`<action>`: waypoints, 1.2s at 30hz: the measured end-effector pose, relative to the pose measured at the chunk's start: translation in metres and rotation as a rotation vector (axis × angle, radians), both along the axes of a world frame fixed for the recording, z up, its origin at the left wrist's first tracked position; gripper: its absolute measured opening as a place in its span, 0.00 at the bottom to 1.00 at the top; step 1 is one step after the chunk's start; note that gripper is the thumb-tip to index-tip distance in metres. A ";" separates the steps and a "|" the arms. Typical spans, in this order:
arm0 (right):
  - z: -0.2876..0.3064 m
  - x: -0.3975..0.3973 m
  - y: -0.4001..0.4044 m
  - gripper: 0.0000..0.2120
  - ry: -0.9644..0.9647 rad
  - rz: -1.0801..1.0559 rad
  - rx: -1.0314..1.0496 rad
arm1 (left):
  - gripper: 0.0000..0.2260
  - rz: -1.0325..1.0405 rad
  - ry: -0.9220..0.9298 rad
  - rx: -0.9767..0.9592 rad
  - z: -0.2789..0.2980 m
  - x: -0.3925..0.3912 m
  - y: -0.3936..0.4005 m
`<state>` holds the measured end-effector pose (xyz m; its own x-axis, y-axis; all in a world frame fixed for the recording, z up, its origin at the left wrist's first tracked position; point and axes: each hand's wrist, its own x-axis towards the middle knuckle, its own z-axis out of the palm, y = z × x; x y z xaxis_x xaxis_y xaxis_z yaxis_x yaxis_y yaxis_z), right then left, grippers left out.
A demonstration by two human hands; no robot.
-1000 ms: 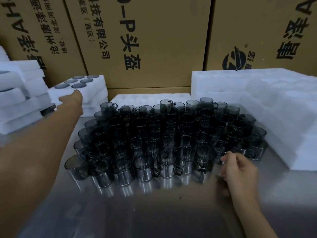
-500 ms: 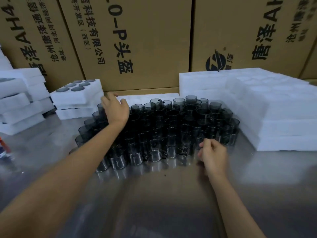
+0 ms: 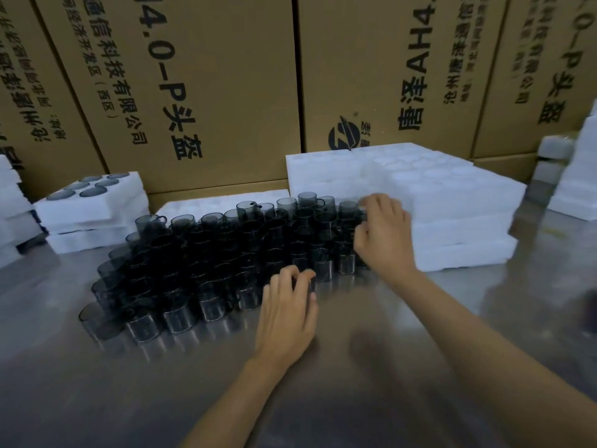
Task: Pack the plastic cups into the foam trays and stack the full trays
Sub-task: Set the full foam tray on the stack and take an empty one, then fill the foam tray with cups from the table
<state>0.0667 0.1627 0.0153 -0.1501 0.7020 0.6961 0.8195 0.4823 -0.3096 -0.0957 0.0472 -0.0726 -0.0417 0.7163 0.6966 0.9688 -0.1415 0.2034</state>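
Both hands grip cups at the cluster's (image 3: pixel 206 270) right edge: left hand (image 3: pixel 287 315) nearer, right hand (image 3: pixel 384 234) beside the foam trays (image 3: pixel 452 202).

Smoky handled cups (image 3: pixel 206 253) upright, massed beside white foam trays (image 3: pixel 452 202).

So the cups (image 3: pixel 206 263) sit packed together mid-table (image 3: pixel 420 399), with cardboard boxes (image 3: pixel 210 92) lined up behind everything. Right of the cups is a stack of foam trays (image 3: pixel 452 202), and one flat tray (image 3: pixel 206 203) lies just behind them. Off to the left there's a filled tray stack (image 3: pixel 93 208) (cups sunk in the top one), more foam (image 3: pixel 13 205) further left. Both hands are at the cluster's near-right edge, left hand (image 3: pixel 287 312) in front, right hand (image 3: pixel 384 234) by the tray stack.
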 end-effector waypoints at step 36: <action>-0.046 -0.066 -0.199 0.18 -0.152 0.566 -0.378 | 0.07 -0.045 -0.914 -0.058 0.017 -0.058 -0.030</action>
